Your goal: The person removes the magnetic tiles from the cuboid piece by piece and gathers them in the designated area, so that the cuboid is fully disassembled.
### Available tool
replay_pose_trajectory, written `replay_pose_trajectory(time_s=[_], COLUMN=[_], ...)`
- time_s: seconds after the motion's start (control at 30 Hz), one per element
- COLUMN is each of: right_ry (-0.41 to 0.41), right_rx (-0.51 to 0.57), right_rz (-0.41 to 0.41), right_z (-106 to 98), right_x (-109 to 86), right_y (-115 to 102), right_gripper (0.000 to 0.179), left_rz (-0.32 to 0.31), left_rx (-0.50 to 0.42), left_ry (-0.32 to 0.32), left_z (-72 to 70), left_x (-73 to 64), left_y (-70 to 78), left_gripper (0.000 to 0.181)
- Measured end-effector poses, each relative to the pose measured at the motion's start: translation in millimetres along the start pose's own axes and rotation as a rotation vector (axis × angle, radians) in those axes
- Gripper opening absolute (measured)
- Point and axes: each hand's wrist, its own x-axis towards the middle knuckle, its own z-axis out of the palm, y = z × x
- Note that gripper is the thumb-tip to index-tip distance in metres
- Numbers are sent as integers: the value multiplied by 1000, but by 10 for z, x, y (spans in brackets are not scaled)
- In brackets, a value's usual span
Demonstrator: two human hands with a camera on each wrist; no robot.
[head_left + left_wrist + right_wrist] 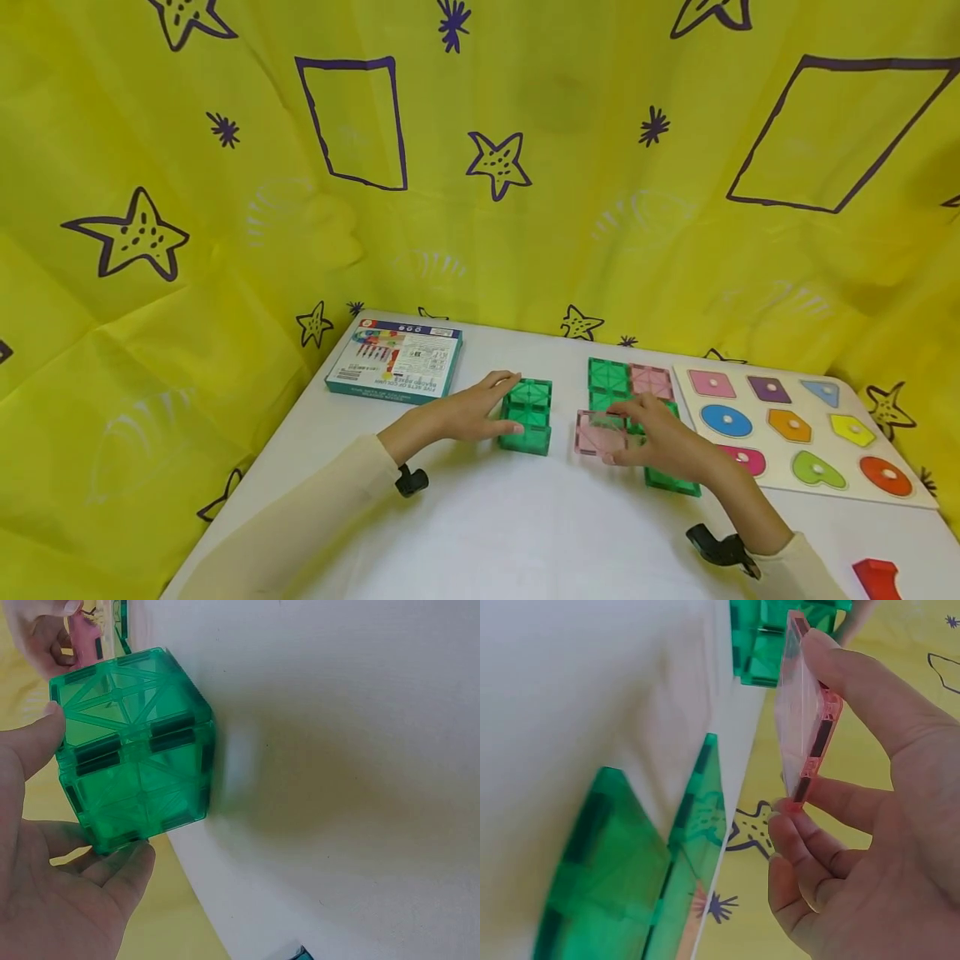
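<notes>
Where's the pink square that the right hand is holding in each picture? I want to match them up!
Head: the pink square is below the middle, a bit to the right.
Left wrist: the pink square is small, near the top left corner.
Right wrist: the pink square is in the upper half, right of the middle, tilted almost edge-on.
Shared landmark: the green block in the left hand shows in all three.
</notes>
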Motion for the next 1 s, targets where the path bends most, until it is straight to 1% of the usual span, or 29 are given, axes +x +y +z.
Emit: replay_pose_trajectory(time_s=[0.23, 0.4, 0.6, 0.7, 0.77, 1.0], right_ry=[40, 71, 97, 100, 99, 92], right_rx=[-57, -112, -194, -207, -217, -255], right_rz=[-28, 1, 42, 59, 57, 77], right_z=[86, 161, 258, 299, 315, 341], right_x=[-138, -192, -212, -218, -216, -198], right_y=[37, 78, 137, 150, 158, 160], right_gripper=[76, 72, 74, 65, 59, 57], left_rz=[4, 0, -3, -1, -2, -5], left_rx=[-9, -18, -22, -24, -26, -25], left_ry=[0, 4, 8, 7, 6, 9], left_z=[1, 3, 12, 16, 17, 24], left_x=[18, 5, 6, 8, 7, 8], left_y=[-2, -1, -17, -22, -22, -18], left_gripper=[89, 88, 89, 89, 89, 89])
